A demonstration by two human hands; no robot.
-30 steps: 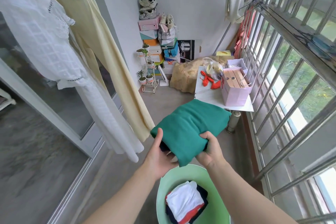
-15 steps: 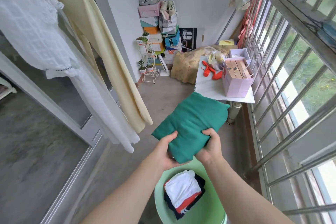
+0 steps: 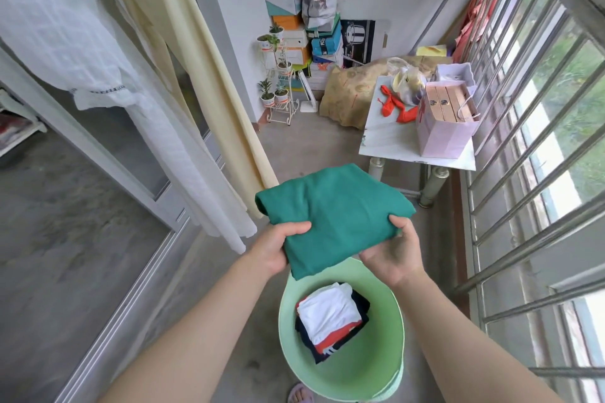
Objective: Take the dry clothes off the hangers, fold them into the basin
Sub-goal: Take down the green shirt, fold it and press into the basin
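Two hands (image 3: 271,249) (image 3: 393,255), one green garment (image 3: 334,213)

The folded garment (image 3: 330,216) sat between the left hand (image 3: 271,249) and the right hand (image 3: 393,252), just above the far rim of the basin (image 3: 360,379). In that basin lay a stack of folded clothes (image 3: 330,314). A hanging dress (image 3: 82,52) was off left; behind right, a table (image 3: 393,144) bore a paper bag (image 3: 445,131).

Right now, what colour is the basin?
Light green basin, clearest in the head view.
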